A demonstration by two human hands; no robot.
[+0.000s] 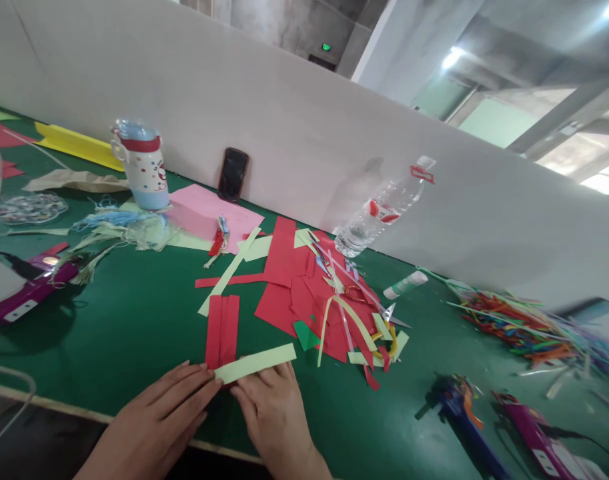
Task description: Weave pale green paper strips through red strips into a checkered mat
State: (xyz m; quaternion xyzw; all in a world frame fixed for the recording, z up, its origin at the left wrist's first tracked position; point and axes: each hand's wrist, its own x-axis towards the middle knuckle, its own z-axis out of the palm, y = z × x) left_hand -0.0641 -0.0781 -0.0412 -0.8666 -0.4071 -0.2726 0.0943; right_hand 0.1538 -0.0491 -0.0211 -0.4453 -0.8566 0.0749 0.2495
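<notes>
Your left hand [164,403] lies at the near edge of the counter [149,333], fingers extended close together, the tips at the left end of the pale green strip [257,362]. Your right hand [277,407] is curled below the same strip, with some fingertips hidden behind it. Whether either of your hands pinches the paper or only presses it cannot be told. The strip runs at a slant across the lower end of the red paper piece [223,330], its right end projecting well beyond.

Caution: uneven pressure could skew the strip against the red paper piece; gripping too hard could crease it, since the stock looks thin. The strip is matte, narrow and straight-edged. The red paper piece is an upright rectangle with lengthwise lines, likely folds or seams.

To your right lie a blue tool [464,420] and a purple tool [539,433], both hard-cased. A sleeve catching the latter's cord could drag it.

Beyond, loose red sheets [277,312] overlap beside scissors [395,341] with yellow handles. Reaching in carelessly could meet the blade or scatter the offcuts.

Farther back lies a smooth cylindrical tube [405,285]. A clear plastic bottle [379,213] leans near the partition [284,133]; a knock could topple it onto the paper.
</notes>
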